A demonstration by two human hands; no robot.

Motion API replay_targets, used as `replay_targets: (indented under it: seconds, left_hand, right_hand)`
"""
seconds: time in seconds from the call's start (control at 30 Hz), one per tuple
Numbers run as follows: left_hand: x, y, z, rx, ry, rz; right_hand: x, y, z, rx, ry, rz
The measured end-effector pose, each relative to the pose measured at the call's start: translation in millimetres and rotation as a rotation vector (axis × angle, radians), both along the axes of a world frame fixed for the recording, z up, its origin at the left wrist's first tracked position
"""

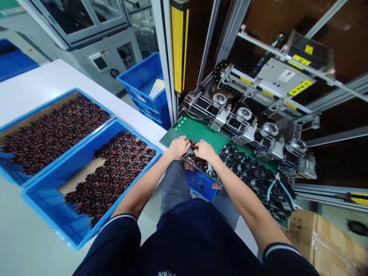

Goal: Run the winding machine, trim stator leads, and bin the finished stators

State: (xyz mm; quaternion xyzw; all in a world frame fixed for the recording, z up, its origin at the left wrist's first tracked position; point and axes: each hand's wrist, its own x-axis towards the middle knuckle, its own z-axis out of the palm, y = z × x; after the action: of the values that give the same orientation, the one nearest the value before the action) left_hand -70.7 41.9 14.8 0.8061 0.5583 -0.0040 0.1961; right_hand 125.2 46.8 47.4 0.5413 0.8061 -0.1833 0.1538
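My left hand (178, 146) is closed, its fingertips pinched at the near edge of the green work surface (189, 132). Facing it, my right hand (205, 150) is closed too, thumb and fingers together. Between the fingertips is a small dark part with coppery wire, which looks like a wound motor stator (193, 147); my fingers partly cover it. Under and beside my hands lies a cluster of similar wound stators (198, 161). To the right of my right hand, many black ring-shaped parts (241, 168) are heaped, with light-blue-handled pliers (277, 184) on top.
Two blue bins (115, 191) of dark, copper-wired parts stand on the white table (71, 78) at left. A machine with several metal winding stations (244, 115) lines the far side. A yellow guard post (178, 50), stacked blue crates (143, 80) and a cardboard box (304, 230) are nearby.
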Motion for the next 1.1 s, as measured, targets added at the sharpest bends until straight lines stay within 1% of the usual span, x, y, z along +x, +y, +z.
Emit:
replay_targets:
  seconds: [0.2,0.3,0.37,0.4,0.5,0.57,0.6,0.67,0.7,0.8,0.87,0.9,1.0,1.1]
  left_hand:
    - [-5.5,-15.9,3.0,-0.037,0.012,0.022]
    - [-10.6,-20.6,5.9,-0.044,0.012,0.018]
    - [-15.0,-23.8,8.7,-0.036,0.004,0.025]
    - [-16.8,-25.1,10.4,-0.025,-0.002,0.031]
    - [-13.3,-25.7,16.2,0.032,-0.058,0.039]
    - [4.0,-22.1,20.3,0.096,-0.176,0.004]
    - [18.6,-19.3,22.3,0.128,-0.247,-0.026]
    - [58.0,-12.7,26.6,0.167,-0.354,-0.102]
    - [81.1,-9.5,28.8,0.165,-0.37,-0.142]
    - [149.4,-2.6,32.8,0.127,-0.341,-0.228]
    - [183.7,-0.2,31.9,0.108,-0.31,-0.236]
    - [196.0,0.6,30.4,0.103,-0.297,-0.23]
    - [215.3,2.6,25.7,0.096,-0.257,-0.212]
    - [217.6,3.6,24.9,0.096,-0.254,-0.215]
  right_hand:
    - [-8.2,-40.6,-1.5,0.04,0.024,0.018]
    - [-1.8,-52.8,3.0,0.082,0.073,0.02]
    - [16.8,-57.2,13.8,0.113,0.109,0.019]
    - [31.4,-58.3,21.6,0.132,0.116,0.007]
    - [91.9,-57.0,49.4,0.19,0.06,-0.101]
    - [135.2,-52.4,64.5,0.21,-0.041,-0.214]
    - [153.9,-49.6,69.3,0.21,-0.099,-0.265]
    - [181.6,-44.0,72.5,0.182,-0.202,-0.329]
    - [190.0,-41.6,71.3,0.157,-0.241,-0.339]
    - [198.5,-36.4,61.8,0.072,-0.304,-0.314]
    - [196.6,-33.0,54.7,0.039,-0.322,-0.288]
    - [195.1,-31.2,51.8,0.032,-0.329,-0.28]
    - [192.1,-25.8,46.8,0.03,-0.335,-0.269]
    - [194.1,-25.7,48.8,0.046,-0.298,-0.258]
